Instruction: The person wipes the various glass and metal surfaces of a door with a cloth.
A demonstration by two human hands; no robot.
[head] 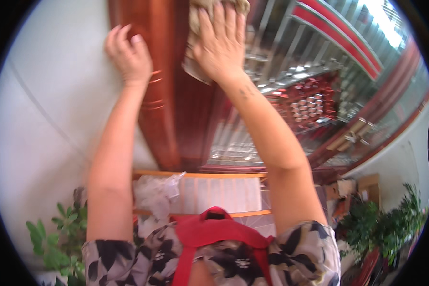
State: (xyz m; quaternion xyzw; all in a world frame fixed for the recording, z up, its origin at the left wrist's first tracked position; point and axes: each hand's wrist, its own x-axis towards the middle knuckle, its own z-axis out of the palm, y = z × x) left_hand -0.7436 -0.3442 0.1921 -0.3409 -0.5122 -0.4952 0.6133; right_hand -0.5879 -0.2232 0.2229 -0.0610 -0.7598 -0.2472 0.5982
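My right hand [220, 44] lies flat, fingers spread, on a beige cloth [195, 28] and presses it against the dark reddish-brown wooden door frame [195, 118]. Beside the frame stands a glazed door panel [271, 32] with metal bars and a red lattice ornament [311, 103]. My left hand [130, 53] is raised at the outer, lighter wooden trim [162, 118], next to the white wall, its fingers loosely curled and apart. Nothing shows in it. Whether it touches the trim or wall cannot be told.
Below the door is a wood-edged bench or rack [221, 193] with crumpled clear plastic [157, 193] on it. Green plants [53, 243] stand at lower left, others [379, 221] at lower right near cardboard boxes [368, 187]. A door handle [352, 136] juts at right. The white wall [50, 89] is at left.
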